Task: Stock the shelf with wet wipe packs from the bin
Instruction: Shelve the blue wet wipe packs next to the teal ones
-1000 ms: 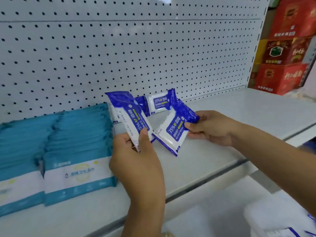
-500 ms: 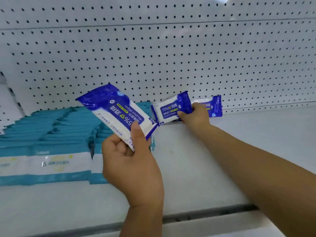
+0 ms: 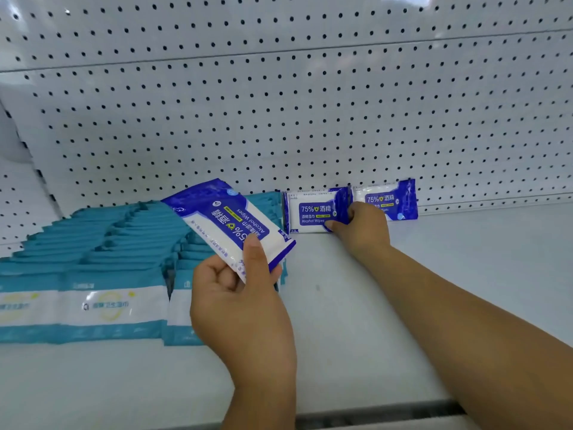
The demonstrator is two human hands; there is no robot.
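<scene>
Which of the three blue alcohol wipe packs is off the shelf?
The pack in the left hand, held tilted above the teal packs with its print upside down. The two standing packs are against the pegboard, the right hand gripping one.

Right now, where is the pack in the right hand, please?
The pack stands against the pegboard, centre-right in the head view, between the teal packs and another blue pack.

The white shelf (image 3: 403,305) carries rows of teal packs (image 3: 108,259) running forward from the pegboard (image 3: 279,119); a blue alcohol wipe pack (image 3: 310,212) and a second blue pack (image 3: 400,200) stand side by side against the pegboard's foot
</scene>
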